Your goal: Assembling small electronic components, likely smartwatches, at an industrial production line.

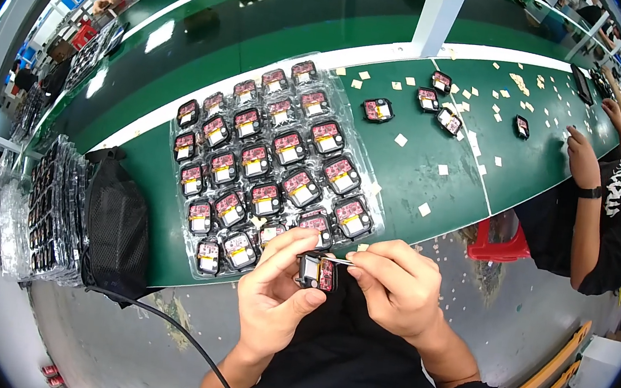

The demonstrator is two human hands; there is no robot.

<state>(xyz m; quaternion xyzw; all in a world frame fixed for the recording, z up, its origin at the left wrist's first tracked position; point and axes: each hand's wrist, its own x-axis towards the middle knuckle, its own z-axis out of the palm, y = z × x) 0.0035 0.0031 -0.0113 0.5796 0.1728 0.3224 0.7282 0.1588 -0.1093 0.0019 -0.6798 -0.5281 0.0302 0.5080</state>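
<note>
Fingers (pixel 296 250) of the left hand (pixel 276 290) are curled around a small square module (pixel 317 271), which is gripped by its edges just above the lap, below the near edge of the table; fingers of the right hand (pixel 395 288) are pinched shut on a thin silvery tool (pixel 341 261), probably tweezers, whose tip is laid against the module's top edge. The step in hand is judged to be fine work on the module's face, perhaps the lifting or placing of a small film or tab; a steady pinch and a still left grip are called for next, since the piece is tiny and easily slipped. A long green table (pixel 419 183) is seen, split by white lines, with a darker strip beyond. On it, just ahead of the hands, a clear plastic tray (pixel 172 236) is set, filled with rows of like modules (pixel 285 145) with red and yellow faces. More trays are stacked (pixel 57 203) at the left beside a black mesh bag (pixel 119 226). Loose modules (pixel 377 110) and many small pale paper squares (pixel 442 169) are scattered to the right, where another person's hand (pixel 583 156) is rested on the table. A grey floor and a red stool (pixel 500 242) are noted below.
</note>
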